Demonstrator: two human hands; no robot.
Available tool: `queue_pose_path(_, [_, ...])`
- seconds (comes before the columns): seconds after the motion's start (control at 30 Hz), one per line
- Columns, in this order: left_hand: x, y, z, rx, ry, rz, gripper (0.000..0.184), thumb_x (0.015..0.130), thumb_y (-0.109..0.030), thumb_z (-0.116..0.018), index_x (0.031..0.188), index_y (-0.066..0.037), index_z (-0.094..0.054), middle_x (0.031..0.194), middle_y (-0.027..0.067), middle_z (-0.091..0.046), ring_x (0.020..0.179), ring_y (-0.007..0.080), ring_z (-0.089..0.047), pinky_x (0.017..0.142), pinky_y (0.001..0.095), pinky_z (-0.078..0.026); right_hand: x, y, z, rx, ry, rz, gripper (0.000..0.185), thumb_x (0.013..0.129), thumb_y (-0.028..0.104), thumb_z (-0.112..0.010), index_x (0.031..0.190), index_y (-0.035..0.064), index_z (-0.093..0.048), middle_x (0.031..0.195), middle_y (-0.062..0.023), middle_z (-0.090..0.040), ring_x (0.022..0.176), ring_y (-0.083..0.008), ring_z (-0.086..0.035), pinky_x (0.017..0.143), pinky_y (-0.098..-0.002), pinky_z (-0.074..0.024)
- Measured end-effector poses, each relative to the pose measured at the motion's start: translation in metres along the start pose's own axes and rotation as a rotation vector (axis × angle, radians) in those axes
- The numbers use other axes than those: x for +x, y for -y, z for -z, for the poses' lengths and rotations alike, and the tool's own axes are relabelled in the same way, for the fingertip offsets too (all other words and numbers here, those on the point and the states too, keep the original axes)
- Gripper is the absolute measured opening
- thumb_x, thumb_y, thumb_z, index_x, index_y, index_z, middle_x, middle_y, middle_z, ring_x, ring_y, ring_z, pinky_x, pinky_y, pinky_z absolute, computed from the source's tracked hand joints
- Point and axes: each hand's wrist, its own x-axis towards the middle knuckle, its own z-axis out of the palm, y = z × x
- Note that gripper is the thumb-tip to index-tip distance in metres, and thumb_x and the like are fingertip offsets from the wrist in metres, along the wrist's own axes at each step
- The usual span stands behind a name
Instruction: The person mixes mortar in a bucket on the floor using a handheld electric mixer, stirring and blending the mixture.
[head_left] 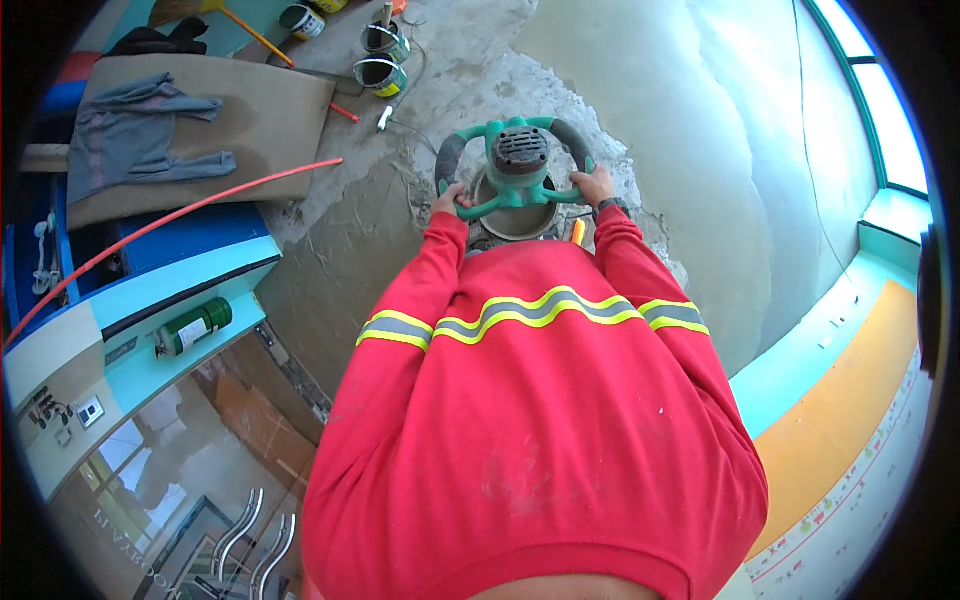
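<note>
A green hand-held paddle mixer (522,185) with a dark motor cap and a looped handle frame is directly in front of my body. My left hand (450,200) is closed round the lower left part of the frame. On the other side, my right hand (594,186), with a dark band at the wrist, grips the lower right part. Beneath the mixer is a round bucket (535,222), mostly covered by the machine; its contents and the paddle are hidden. A yellow-orange handle (579,232) shows just below my right hand.
Smooth wet-looking grey screed (690,190) spreads to the right, crossed by a cable (808,150). Several buckets (380,75) stand at the back. Left are a brown board (270,115) with grey clothing (140,135), a red hose (200,205) and a green cylinder (200,325).
</note>
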Motion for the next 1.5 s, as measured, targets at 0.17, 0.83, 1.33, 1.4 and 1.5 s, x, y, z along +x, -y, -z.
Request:
queue_pose_path(0.17, [0.001, 0.0, 0.0, 0.023, 0.006, 0.0, 0.014, 0.077, -0.014, -0.061, 0.069, -0.008, -0.051, 0.052, -0.0007, -0.042, 0.044, 0.0148, -0.045, 0.058, 0.037, -0.05, -0.001, -0.005, -0.006, 0.027, -0.064, -0.056, 0.042, 0.062, 0.027, -0.065, 0.087, -0.0068, -0.061, 0.08, -0.0229, -0.065, 0.075, -0.0328, -0.066, 0.065, -0.0397, -0.0541])
queue_pose_path(0.83, [0.028, -0.019, -0.062, 0.461, -0.016, -0.135, 0.012, 0.072, 0.0, -0.064, 0.078, 0.0, -0.054, 0.056, 0.0057, -0.051, 0.04, 0.0166, -0.048, 0.041, 0.0349, -0.049, -0.061, -0.016, 0.011, 0.343, -0.147, -0.194, 0.026, 0.068, 0.014, -0.064, 0.074, -0.0104, -0.057, 0.066, -0.0149, -0.059, 0.049, -0.0227, -0.059, 0.037, -0.033, -0.0488])
queue_pose_path(1.33, [0.001, 0.01, -0.017, 0.494, -0.078, -0.125, 0.014, 0.069, -0.005, -0.066, 0.062, 0.002, -0.055, 0.051, 0.0101, -0.054, 0.043, 0.0227, -0.057, 0.046, 0.0373, -0.051, -0.014, -0.075, -0.017, 0.08, -0.133, -0.106, 0.036, 0.062, 0.021, -0.064, 0.08, -0.0088, -0.06, 0.076, -0.0219, -0.063, 0.066, -0.0332, -0.065, 0.058, -0.0405, -0.0532])
queue_pose_path(1.4, [0.008, 0.01, -0.009, 0.494, -0.163, -0.062, 0.014, 0.068, -0.005, -0.066, 0.063, 0.002, -0.054, 0.05, 0.0103, -0.054, 0.043, 0.0227, -0.056, 0.045, 0.0376, -0.051, -0.003, -0.075, -0.019, -0.1, -0.175, 0.025, 0.037, 0.061, 0.025, -0.064, 0.08, -0.007, -0.061, 0.078, -0.0229, -0.064, 0.071, -0.0351, -0.065, 0.064, -0.0416, -0.0525])
queue_pose_path(1.5, [-0.004, 0.002, -0.003, 0.405, -0.16, -0.113, 0.013, 0.068, -0.004, -0.066, 0.067, 0.001, -0.055, 0.053, 0.0085, -0.052, 0.04, 0.0202, -0.051, 0.041, 0.0373, -0.049, -0.014, -0.056, -0.024, -0.024, -0.109, -0.019, 0.041, 0.062, 0.028, -0.064, 0.088, -0.0041, -0.06, 0.079, -0.0221, -0.064, 0.078, -0.0355, -0.064, 0.07, -0.0423, -0.0503])
